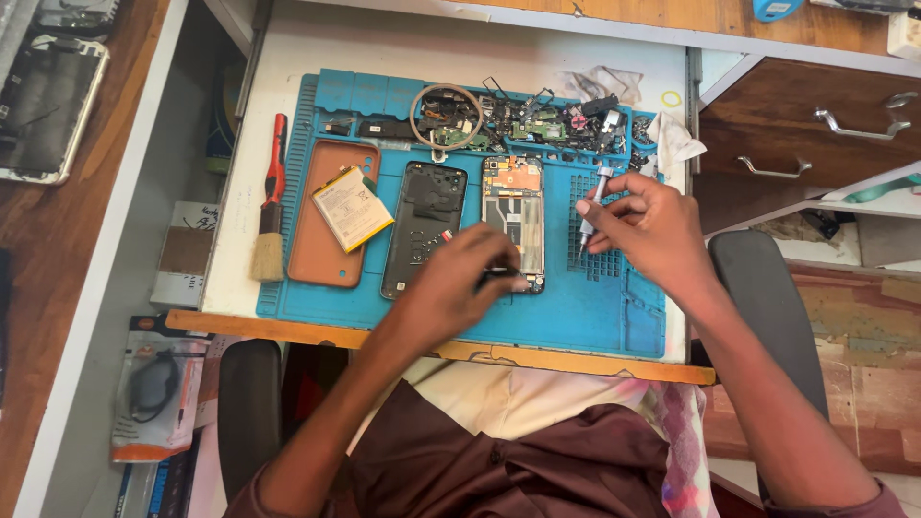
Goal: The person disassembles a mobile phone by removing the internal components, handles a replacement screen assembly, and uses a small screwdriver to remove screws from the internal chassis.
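Just right of centre frame, right hand point(652, 230) clenched round a small silver screwdriver point(593, 206), tip down over the blue work mat point(595, 317); at centre, left hand point(460, 278) curled onto the lower end of an opened phone frame point(513, 216), pinching something small and dark, too small to tell. To the left along the mat, a black back cover point(422, 225), an orange case point(324, 245) with a battery point(351, 208) on it, and a brush point(271, 206); along the upper edge, a heap of loose parts point(537, 120).
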